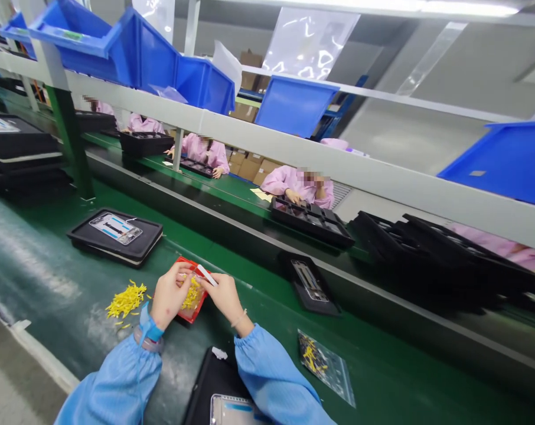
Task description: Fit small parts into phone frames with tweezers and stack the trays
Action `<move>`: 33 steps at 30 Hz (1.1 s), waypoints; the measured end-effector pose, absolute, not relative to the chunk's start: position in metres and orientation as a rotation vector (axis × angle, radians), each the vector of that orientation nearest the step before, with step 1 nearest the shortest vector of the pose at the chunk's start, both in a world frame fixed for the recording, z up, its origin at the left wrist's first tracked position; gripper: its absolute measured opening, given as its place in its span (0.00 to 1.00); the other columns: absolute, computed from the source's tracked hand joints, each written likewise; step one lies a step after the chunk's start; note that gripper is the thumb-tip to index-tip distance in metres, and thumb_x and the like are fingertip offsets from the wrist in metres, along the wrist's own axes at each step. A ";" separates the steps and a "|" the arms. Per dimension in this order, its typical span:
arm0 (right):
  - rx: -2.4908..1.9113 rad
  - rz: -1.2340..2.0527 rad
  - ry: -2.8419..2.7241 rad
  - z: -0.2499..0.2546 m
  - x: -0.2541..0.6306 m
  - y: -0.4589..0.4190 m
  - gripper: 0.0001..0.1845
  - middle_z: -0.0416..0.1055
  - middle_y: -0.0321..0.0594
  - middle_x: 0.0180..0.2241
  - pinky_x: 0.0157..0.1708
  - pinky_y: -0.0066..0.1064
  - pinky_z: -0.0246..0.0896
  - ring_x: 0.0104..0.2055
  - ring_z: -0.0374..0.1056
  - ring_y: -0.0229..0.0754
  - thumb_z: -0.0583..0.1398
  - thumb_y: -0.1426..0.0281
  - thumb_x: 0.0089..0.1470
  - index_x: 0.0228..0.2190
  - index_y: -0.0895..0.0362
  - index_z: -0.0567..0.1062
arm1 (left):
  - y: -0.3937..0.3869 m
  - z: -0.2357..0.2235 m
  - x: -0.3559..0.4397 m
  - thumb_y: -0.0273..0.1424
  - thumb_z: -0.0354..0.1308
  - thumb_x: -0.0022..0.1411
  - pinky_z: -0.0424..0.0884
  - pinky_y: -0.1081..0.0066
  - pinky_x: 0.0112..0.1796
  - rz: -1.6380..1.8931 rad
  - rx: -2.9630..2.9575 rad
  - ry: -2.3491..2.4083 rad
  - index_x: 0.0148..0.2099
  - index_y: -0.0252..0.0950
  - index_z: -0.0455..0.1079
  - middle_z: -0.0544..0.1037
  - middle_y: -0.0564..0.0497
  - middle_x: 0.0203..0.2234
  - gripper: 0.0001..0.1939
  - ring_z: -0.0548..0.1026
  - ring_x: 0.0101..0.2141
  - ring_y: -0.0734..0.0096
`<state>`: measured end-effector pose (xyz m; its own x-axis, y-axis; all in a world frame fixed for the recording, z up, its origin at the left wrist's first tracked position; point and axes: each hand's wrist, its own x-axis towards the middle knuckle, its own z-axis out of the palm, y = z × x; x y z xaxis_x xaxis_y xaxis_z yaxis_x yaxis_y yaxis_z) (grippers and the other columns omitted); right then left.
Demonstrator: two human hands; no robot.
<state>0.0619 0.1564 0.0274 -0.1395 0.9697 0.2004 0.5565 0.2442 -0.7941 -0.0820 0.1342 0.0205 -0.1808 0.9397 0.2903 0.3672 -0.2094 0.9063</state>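
A long factory line with a green conveyor belt (395, 369) runs across the scene, with a pale shelf rail (267, 136) and blue plastic bins (143, 56) above it. Co-workers in pink smocks (296, 186) sit at a second belt at 1 o'clock, bent over black trays. A stack of black trays (19, 153) rests at 10 o'clock.

On the near belt, a black tray (79, 236) at 11 o'clock from the hands carries a phone casing (116, 228). A smaller black tray (309, 283) at 2 o'clock carries another. A third black tray (214, 378) lies at 6 o'clock, partly under a blue sleeve (271, 372).

A red tray (190, 319) sits on the belt between the person's hands, holding a small bunch of yellow strips (191, 294). A larger loose pile of yellow strips (126, 300) lies on the belt at 9 o'clock. A clear plastic bag (325, 367) at 4 o'clock contains more yellow pieces.

The right hand (225, 297) pinches a white strip (206, 275) in its fingertips. The left hand (170, 294) curls over the red tray at the strip's other end; whether it grasps anything cannot be told.
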 end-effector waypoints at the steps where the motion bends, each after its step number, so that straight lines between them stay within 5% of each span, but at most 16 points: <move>1: -1.394 0.753 -1.788 0.025 0.060 0.158 0.06 0.72 0.34 0.17 0.23 0.28 0.57 0.21 0.66 0.40 0.63 0.72 0.44 0.18 0.57 0.77 | 0.135 0.020 -0.081 0.31 0.51 0.53 0.75 0.71 0.31 1.401 1.553 1.513 0.37 0.37 0.68 0.79 0.51 0.29 0.09 0.78 0.28 0.68; 7: -1.285 0.867 -1.754 0.029 0.061 0.158 0.14 0.78 0.42 0.33 0.28 0.30 0.63 0.29 0.70 0.42 0.61 0.70 0.47 0.38 0.59 0.77 | 0.135 0.020 -0.078 0.28 0.51 0.51 0.75 0.71 0.32 1.410 1.577 1.429 0.35 0.36 0.68 0.79 0.52 0.27 0.08 0.78 0.28 0.69; 14: -1.242 0.854 -1.752 0.036 0.062 0.154 0.03 0.71 0.34 0.22 0.27 0.29 0.59 0.24 0.65 0.39 0.61 0.71 0.45 0.23 0.57 0.76 | 0.131 0.019 -0.077 0.29 0.54 0.49 0.75 0.68 0.36 1.411 1.524 1.324 0.36 0.37 0.69 0.78 0.51 0.28 0.10 0.77 0.30 0.68; 28: -1.218 0.842 -1.615 0.041 0.064 0.147 0.03 0.68 0.33 0.22 0.30 0.30 0.58 0.25 0.61 0.39 0.60 0.70 0.43 0.21 0.55 0.73 | 0.140 0.011 -0.088 0.27 0.50 0.45 0.73 0.70 0.30 1.340 1.525 1.481 0.40 0.35 0.67 0.78 0.49 0.32 0.17 0.76 0.26 0.69; 33: -1.230 0.923 -1.517 0.039 0.074 0.147 0.08 0.70 0.34 0.23 0.27 0.29 0.56 0.24 0.60 0.38 0.60 0.64 0.43 0.22 0.56 0.73 | 0.138 0.013 -0.090 0.28 0.50 0.48 0.69 0.62 0.39 1.315 1.674 1.660 0.38 0.39 0.70 0.78 0.50 0.28 0.14 0.76 0.32 0.61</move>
